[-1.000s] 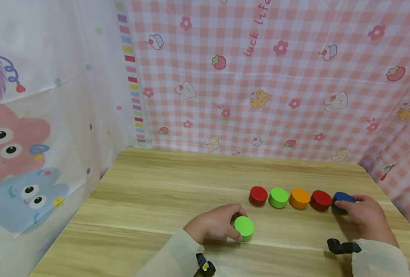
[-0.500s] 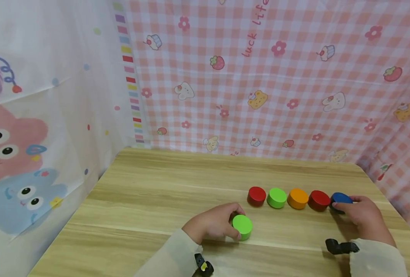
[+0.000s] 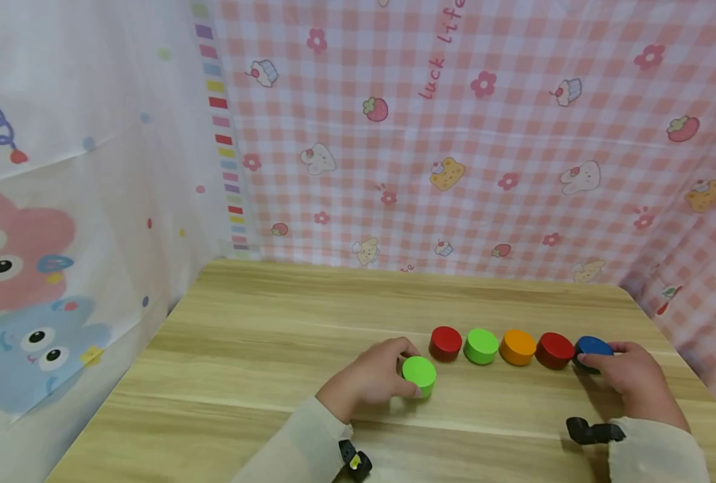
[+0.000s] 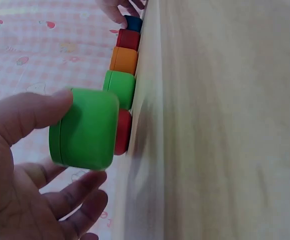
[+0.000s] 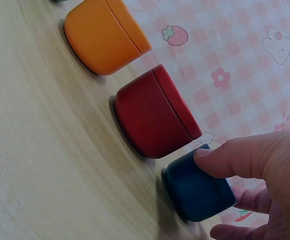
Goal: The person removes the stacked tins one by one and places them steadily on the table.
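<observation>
My left hand (image 3: 370,377) pinches a bright green round lidded jar (image 3: 419,374) between thumb and fingers. In the left wrist view that green jar (image 4: 87,130) is held off the tabletop, in front of the row. At the right end of the row, my right hand (image 3: 644,386) grips a dark blue jar (image 5: 197,187), thumb on its near side; it stands at the table surface. From left to right, the others in line are a red jar (image 3: 445,343), a second green jar (image 3: 481,346), an orange jar (image 3: 518,347) and a second red jar (image 3: 555,350).
The jars stand on a wood-grain table (image 3: 243,322). Behind it hangs a pink checked cloth (image 3: 358,147), and on the left a white cartoon-printed cloth (image 3: 122,201). Black camera mounts (image 3: 593,431) sit at both wrists.
My left hand has moved the green jar slightly up and away from me, toward the row's left end. The right hand keeps its hold on the blue jar. The view shifts a little.
</observation>
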`<state>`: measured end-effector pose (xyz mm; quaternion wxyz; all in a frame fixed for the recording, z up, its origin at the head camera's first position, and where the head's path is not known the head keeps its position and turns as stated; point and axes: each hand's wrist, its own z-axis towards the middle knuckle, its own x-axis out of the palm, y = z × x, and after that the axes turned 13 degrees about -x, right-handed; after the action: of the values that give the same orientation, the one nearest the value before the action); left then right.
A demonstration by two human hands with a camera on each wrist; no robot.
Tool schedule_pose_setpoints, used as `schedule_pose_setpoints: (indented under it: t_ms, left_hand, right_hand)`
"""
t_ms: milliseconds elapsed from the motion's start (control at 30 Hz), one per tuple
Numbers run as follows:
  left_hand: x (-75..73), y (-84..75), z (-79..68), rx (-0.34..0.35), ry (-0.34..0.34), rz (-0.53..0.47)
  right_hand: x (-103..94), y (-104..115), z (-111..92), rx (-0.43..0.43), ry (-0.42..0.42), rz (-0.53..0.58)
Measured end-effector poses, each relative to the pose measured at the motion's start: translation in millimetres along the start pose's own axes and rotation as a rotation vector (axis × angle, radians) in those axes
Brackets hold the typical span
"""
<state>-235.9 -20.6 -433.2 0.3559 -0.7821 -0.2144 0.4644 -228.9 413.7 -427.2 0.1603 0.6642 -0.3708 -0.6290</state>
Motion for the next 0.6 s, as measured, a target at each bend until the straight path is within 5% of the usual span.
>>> schedule_pose_setpoints:
  t_ms: [367, 600]
  left_hand:
    - [-4.1, -4.9, 12.2, -0.059, -0.199, 0.041]
    - [-7.1, -3.1, 27.4, -0.106, -0.262, 0.081]
  right_hand:
    - [0.8, 1, 0, 0.018, -0.022, 0.055]
    - [0.6, 0, 0, 0.013, -0.016, 0.035]
